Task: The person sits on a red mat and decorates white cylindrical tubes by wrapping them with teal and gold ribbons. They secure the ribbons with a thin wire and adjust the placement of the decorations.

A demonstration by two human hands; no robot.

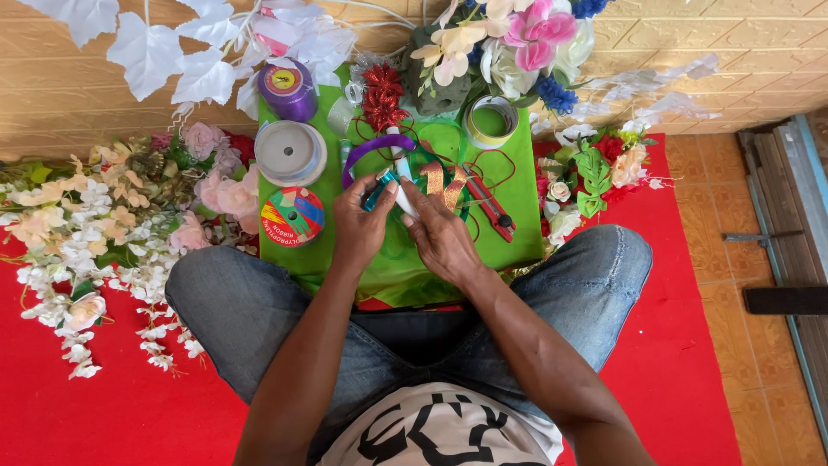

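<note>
White stick (pixel 402 177) runs lengthwise away from body, btwn both grips; left hand (pixel 362 226) clenched on teal piece (pixel 378 192), right hand (pixel 442 237) pinching stick's near end.

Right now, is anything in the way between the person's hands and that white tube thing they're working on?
Nothing visible is. The left hand and right hand already touch the white tube, with a teal piece pinched beside it. The red cutter lies off to the right.

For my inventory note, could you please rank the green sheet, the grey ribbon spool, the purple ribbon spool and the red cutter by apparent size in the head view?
1. Green sheet
2. Grey ribbon spool
3. Purple ribbon spool and red cutter: too alike to rank.
</note>
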